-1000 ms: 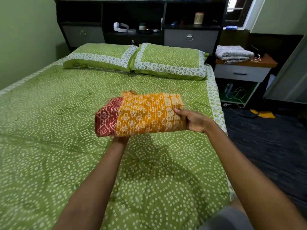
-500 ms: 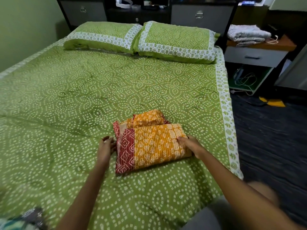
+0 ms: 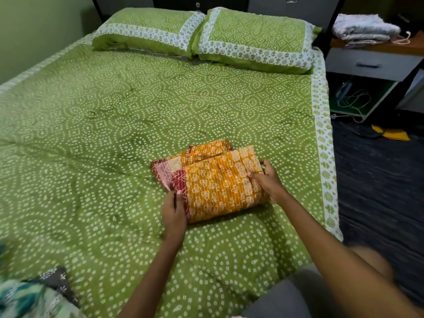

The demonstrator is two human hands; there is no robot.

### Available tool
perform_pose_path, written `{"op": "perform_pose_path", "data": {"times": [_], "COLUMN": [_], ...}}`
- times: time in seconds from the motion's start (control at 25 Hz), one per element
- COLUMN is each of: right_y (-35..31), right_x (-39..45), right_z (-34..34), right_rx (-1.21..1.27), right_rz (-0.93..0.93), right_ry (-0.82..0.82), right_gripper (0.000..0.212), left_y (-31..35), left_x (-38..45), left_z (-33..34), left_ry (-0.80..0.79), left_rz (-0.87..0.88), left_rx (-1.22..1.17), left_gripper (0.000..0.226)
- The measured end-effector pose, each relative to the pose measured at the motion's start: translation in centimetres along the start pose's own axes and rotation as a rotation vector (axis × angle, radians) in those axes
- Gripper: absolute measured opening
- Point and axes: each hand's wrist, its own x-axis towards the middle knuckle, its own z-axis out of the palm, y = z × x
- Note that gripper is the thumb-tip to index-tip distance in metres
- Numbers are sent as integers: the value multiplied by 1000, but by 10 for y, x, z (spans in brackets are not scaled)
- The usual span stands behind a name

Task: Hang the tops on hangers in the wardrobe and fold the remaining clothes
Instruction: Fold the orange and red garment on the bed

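At the bed's near left corner, a blurred heap of patterned clothes (image 3: 29,294) waits, probably the next items to sort. Further in, toward the right edge of the bed (image 3: 91,125), lies a folded orange cloth (image 3: 220,187) with a red border. The left hand (image 3: 174,211) pinches its red end, thumb on top, seemingly to square the layers. The right hand (image 3: 267,180) grips the opposite end, fingers curled over the fold, likely holding the bundle steady so it stays neat. At the bed's far edge, two green pillows (image 3: 250,40) sit side by side. Beyond the far right corner, a nightstand (image 3: 371,63) carries folded grey towels (image 3: 364,29).
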Motion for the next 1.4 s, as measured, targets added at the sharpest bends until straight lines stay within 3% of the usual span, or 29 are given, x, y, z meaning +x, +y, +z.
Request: {"op": "perform_pose_path", "data": {"times": [0.12, 0.2, 0.32, 0.4, 0.48, 0.56, 0.64, 0.72, 0.84, 0.92, 1.04, 1.16, 1.28, 1.4], "right_y": [6, 23, 25, 14, 11, 24, 36, 33, 22, 13, 14, 19, 15, 15], "right_x": [0, -7, -9, -11, -26, -54, -76, -74, -48, -41, -43, -47, -48, -49], "right_z": [1, 11, 20, 21, 14, 5, -2, -6, -5, 4, 19, 28, 22, 12], "right_rx": [59, -151, -338, -351, -321, -357, -337, -281, -178, -103, -10, 46, 49, 85], "right_rz": [31, 122, 106, 79, 112, 211, 316, 307, 265, 288, 359, 387, 355, 341], "right_ry": [-74, -89, 4, 29, -71, -274, -389, -338, -196, -180, -184, -219, -265, -266], "right_gripper": [54, 57, 62, 53, 25, 18, 17, 16, 33, 46, 77, 96, 98, 99], "left_y": [-17, -28, -20, -16, -25, -43, -55, -51, -16, 7, 29, 35, 33, 26], "left_x": [-27, -32, -13, -4, -5, -16, -26, -24, -4, 26, 73, 89, 94, 99], "left_z": [-14, -16, -9, -11, -23, -43, -65, -72, -57, -36, 3, 34, 45, 26], "left_ry": [54, 40, 2, -13, -55, -159, -262, -257, -87, -56, -267, -429, -511, -430], "left_rz": [-71, -168, -280, -260, -231, -210, -252, -255, 19, 167, 1, -240, -266, -219], "left_rx": [-56, -20, 78, 91, 68, 167, 281, 381, 478, 523, 625, 426, 368, 209], "left_gripper": [28, 37, 62, 58, 36, 24, 42, 49, 42, 35, 38, 41, 27, 10]}}
